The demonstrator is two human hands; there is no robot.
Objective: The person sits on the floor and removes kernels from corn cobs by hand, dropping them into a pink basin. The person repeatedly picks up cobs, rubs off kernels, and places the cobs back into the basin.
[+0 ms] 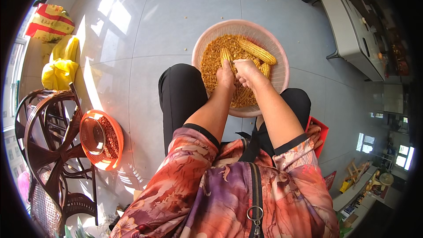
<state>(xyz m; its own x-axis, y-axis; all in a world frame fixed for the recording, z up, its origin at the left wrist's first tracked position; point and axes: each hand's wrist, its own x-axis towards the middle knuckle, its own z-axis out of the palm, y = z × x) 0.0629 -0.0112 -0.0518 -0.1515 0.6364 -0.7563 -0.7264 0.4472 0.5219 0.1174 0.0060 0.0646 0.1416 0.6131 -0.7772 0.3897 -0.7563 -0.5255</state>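
A pink plastic basket (286, 72) stands between my knees, its bottom covered with loose yellow corn kernels (211, 51). My left hand (226, 76) grips an ear of corn (225, 54) that points away from me. Close against that ear, on its right side, is my right hand (248, 71) with its fingers curled. A small dark thing shows by its thumb, too little to tell whether it is a tool. A whole corn ear (257, 51) lies along the basket's far right side. Another ear (265, 69) is partly hidden behind my right hand.
An orange basket (119, 138) of reddish pods or nuts, with a clear bowl in it, stands left beside a rattan chair (54, 152). Yellow bags (60, 74) lie farther off. A red box (324, 135) is by my right knee. A white cabinet (350, 36) stands right.
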